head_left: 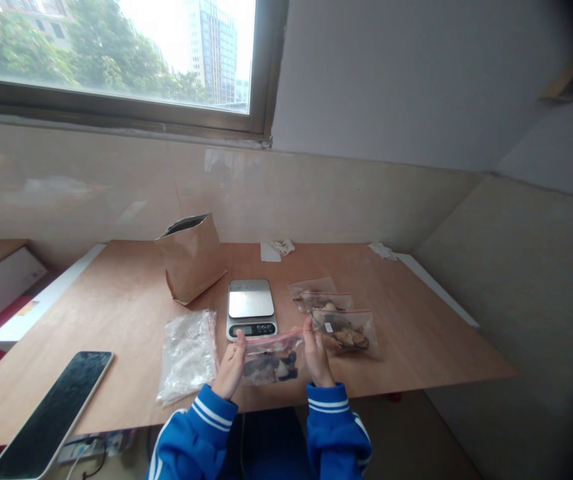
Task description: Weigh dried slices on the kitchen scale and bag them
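Your left hand (229,365) and right hand (317,353) each grip 1 end of a zip bag (273,358) of dark and pale dried pieces, holding it up just in front of the digital kitchen scale (251,308) on the wooden table (416,347). 2 more zip bags (339,323) lie at 1 o'clock, touching each other, a kraft paper bag (191,259) stands at 11 o'clock, a crumpled clear plastic bag (186,357) lies at 10 o'clock, and a smartphone (49,417) lies at 9 o'clock
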A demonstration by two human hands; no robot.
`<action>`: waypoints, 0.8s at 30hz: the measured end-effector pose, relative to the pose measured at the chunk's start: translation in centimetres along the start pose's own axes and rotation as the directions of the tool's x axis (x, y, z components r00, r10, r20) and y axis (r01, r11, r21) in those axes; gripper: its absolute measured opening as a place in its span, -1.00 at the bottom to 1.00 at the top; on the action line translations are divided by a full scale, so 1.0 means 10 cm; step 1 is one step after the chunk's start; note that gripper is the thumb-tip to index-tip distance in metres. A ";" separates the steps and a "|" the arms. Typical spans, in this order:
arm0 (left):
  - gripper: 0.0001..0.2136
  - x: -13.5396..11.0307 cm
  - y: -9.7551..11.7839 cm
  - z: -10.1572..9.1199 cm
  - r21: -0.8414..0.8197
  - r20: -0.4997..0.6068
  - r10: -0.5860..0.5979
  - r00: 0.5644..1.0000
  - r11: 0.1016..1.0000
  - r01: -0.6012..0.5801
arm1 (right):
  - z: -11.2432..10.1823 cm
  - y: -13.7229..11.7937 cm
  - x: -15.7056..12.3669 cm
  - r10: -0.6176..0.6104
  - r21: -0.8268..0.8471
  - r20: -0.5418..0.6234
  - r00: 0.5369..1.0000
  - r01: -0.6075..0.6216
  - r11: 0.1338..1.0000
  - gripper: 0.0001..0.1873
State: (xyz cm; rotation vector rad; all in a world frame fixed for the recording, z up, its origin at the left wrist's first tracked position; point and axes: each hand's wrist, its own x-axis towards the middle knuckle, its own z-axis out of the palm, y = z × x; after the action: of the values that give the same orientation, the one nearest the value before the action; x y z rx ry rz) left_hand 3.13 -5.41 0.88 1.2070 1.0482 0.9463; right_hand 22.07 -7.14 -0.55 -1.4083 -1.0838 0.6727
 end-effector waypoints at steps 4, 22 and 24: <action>-0.27 0.01 0.02 -0.22 0.097 0.017 0.092 0.996 0.991 -0.093 | -0.31 -0.01 0.37 0.138 -0.048 -0.080 0.987 -0.142 0.989 -0.24; 0.01 0.91 -0.03 -1.90 0.464 -0.520 0.361 0.775 0.880 -0.099 | -0.03 0.27 1.17 -0.430 -0.706 -0.387 0.816 0.038 0.708 -0.46; -0.01 1.08 -0.03 -1.95 0.439 -0.482 0.338 0.808 0.892 -0.111 | 0.00 0.31 1.05 -0.381 -0.756 -0.285 0.879 0.038 0.653 -0.54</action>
State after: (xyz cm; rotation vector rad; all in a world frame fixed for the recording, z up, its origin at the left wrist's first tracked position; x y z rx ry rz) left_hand -12.93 9.88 -1.64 1.4553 1.6375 1.3713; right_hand 26.99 2.63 -1.49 -1.9461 -1.1883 -0.3264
